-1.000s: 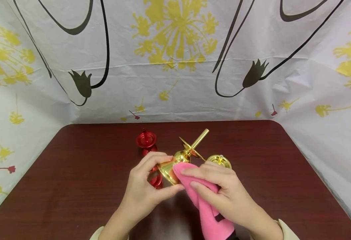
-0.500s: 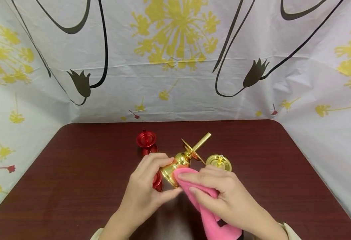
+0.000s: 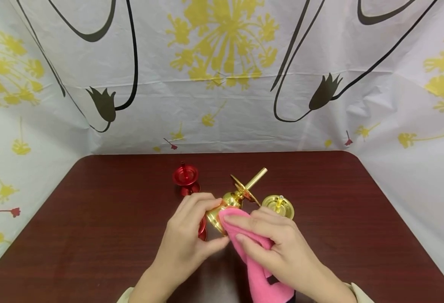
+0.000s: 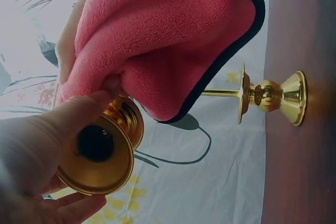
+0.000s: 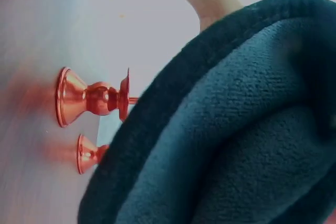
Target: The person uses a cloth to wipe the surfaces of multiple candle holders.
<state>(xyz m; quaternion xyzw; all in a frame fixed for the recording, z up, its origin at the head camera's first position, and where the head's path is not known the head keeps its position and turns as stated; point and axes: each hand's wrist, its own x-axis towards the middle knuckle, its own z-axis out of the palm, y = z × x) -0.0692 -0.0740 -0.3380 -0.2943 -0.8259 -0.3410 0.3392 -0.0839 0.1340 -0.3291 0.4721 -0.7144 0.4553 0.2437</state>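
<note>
My left hand (image 3: pixel 191 227) grips a shiny gold candlestick (image 3: pixel 232 199) by its flared base, fingers on the upper side and thumb below. The stick slants, its thin stem pointing up and right; the left wrist view shows the hollow underside of its base (image 4: pixel 122 167). Between fingers and thumb, my right hand (image 3: pixel 286 246) pinches a pink plush cloth (image 3: pixel 258 273) with dark edging. A fold of it lies against the candlestick's base and covers part of it. In the right wrist view the cloth (image 5: pixel 210 114) looks blue-grey and blocks most of the scene.
Another gold candlestick (image 3: pixel 269 205) stands upright just beyond my right hand. Two red candlesticks stand to the left: a farther one (image 3: pixel 185 179) and a nearer one (image 3: pixel 203 231) mostly hidden behind my left hand. The dark wood table (image 3: pixel 93 219) is enclosed by a patterned white sheet (image 3: pixel 150 84).
The held gold candlestick has shifted slightly right and its stem tip sits a bit lower. The cloth has made small movements along its base; both grips stay the same.
</note>
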